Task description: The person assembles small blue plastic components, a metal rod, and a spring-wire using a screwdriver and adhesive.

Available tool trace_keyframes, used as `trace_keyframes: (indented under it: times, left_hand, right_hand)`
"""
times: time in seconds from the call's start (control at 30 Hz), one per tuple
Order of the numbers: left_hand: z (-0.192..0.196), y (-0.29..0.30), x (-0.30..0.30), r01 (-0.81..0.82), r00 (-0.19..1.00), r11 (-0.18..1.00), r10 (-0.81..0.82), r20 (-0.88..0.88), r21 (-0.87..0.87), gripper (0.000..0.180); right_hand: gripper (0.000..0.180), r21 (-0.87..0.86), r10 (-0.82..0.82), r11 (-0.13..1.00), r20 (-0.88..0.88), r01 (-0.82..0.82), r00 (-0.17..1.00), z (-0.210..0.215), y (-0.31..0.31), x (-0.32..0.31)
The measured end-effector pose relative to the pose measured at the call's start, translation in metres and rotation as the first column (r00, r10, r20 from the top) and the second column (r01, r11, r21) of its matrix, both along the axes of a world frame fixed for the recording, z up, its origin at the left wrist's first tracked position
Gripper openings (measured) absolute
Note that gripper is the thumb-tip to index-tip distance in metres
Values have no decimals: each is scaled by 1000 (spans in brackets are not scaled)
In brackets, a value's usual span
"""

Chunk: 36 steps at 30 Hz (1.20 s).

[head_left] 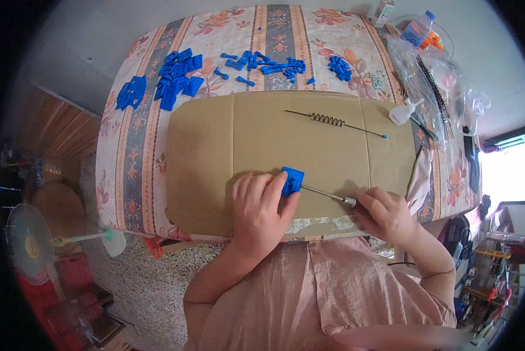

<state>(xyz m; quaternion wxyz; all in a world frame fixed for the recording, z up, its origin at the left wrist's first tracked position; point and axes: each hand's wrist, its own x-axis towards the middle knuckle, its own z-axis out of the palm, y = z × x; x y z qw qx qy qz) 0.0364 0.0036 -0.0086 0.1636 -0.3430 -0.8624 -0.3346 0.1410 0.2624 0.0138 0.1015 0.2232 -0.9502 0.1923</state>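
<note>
My left hand (257,205) grips a flat blue plastic piece (293,180) with small holes near the front middle of a cardboard sheet (210,146). The fingers of my right hand (385,213) are closed round the back end of a screwdriver-like tool (324,193). It has a thin metal shaft and a silvery collar; my fingers hide the handle. The tip of the shaft meets the right edge of the blue piece; whether it goes inside, I cannot tell. Farther back on the cardboard lies a dark metal rod with a coiled middle (326,120) and a small blue tip.
Flat blue pieces (177,76) are heaped at the back left, with small blue parts (274,63) beside them. A white squeeze bottle (400,113) rests at the cardboard's right corner. Clear plastic bags (417,70) and dark rods (433,88) cover the far right. A fan (31,243) stands left.
</note>
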Motion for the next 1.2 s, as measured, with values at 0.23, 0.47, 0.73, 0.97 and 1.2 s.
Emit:
trace_keyframes:
  times: [0.23,0.47,0.73,0.97,1.2]
  left_hand:
    - [-3,3,0,-7,1000,1000,7,30,-2,35]
    - [-9,2,-2,-2,999,1000,1,38,22,35]
    - [-10,0,-1,-6,998,1000,4,60,26,38]
    - [-10,0,-2,-1,999,1000,-1,39,28,40]
    - [-9,1,-1,12,998,1000,-12,65,7,40]
  right_hand:
    - [47,11,-65,998,126,64,990,12,-10,8]
    - [33,-228,-107,947,444,228,889,13,-10,9]
    - [23,-210,-111,970,63,121,992,14,-8,0]
    - [22,-381,-104,868,488,318,867,16,-12,0]
    - [29,-254,-98,955,218,153,971,8,-5,-4]
